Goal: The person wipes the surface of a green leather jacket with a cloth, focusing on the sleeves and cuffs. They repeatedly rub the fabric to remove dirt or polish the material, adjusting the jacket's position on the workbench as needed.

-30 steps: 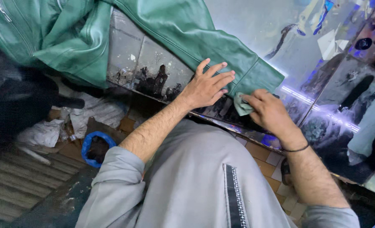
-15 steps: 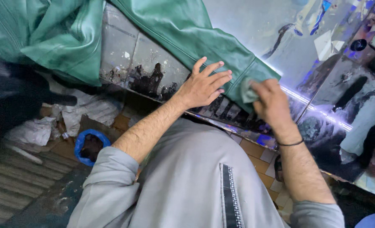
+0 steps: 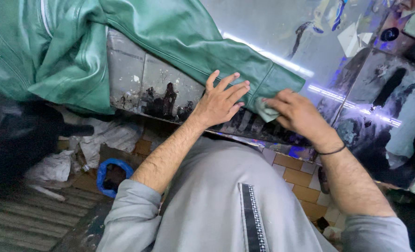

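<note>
Far right on the glossy worktop: scraps of white and blue paper or stickers and a small dark round disc; shapes only, print not legible. The green leather jacket lies across the worktop, body bunched at far left with a zip showing, one sleeve stretched right to its cuff at the near edge; surface smooth, slightly shiny, seams stitched. My left hand lies flat on the sleeve near the cuff, fingers spread apart. My right hand is closed on a small pale green cloth, pressed against the cuff edge; dark band at the wrist. On the floor near left: a blue bag, open, contents dark and unclear, beside crumpled white wrappings. Worktop front panel stained black.
</note>
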